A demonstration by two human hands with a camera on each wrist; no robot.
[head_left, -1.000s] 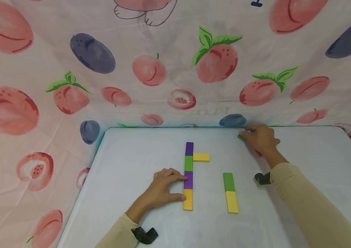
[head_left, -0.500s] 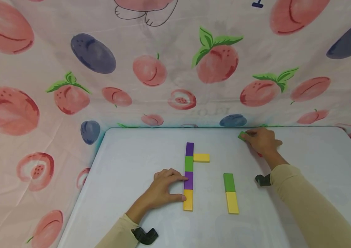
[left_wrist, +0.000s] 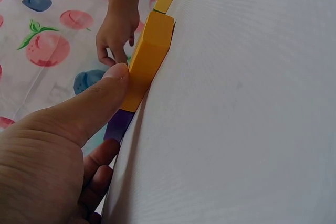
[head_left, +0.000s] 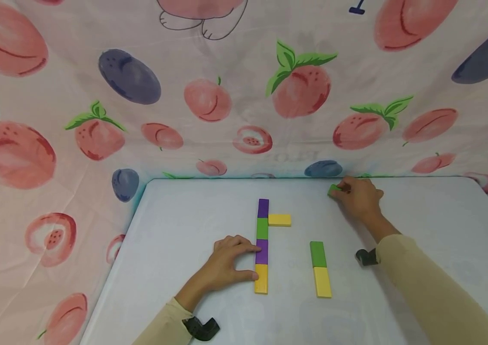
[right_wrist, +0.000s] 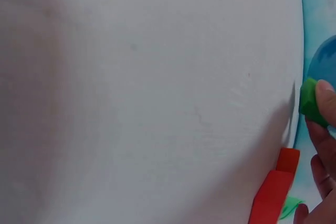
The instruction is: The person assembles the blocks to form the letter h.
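Two hands at work among coloured blocks on a white counter [head_left: 209, 206]. The right hand [head_left: 360, 196] pinches a small green block [head_left: 333, 189] between thumb and fingers near the far edge; whether this block touches the surface cannot be told. In the right wrist view, a red block [right_wrist: 270, 200] and a smaller orange-red block [right_wrist: 287, 160] lie beside that hand, roughly in line.

The left hand [head_left: 228, 263] is spread, thumb and index finger apart: the thumb tip touches the left side of an orange block [head_left: 261, 282], and the index fingertip lies at the lower purple block [head_left: 262, 254]. These two form the near part of a straight row, continued away from the person by a middle green block [head_left: 262, 228] and an upper purple block [head_left: 263, 208]. A crosswise yellow block [head_left: 279, 220] meets the row's right side at the joint between these last two. To the right of the row, well apart, a separate green block [head_left: 318, 254] and a near yellow block [head_left: 323, 282] lie end to end, slightly slanted. A fruit-printed cloth [head_left: 226, 52] hangs behind.
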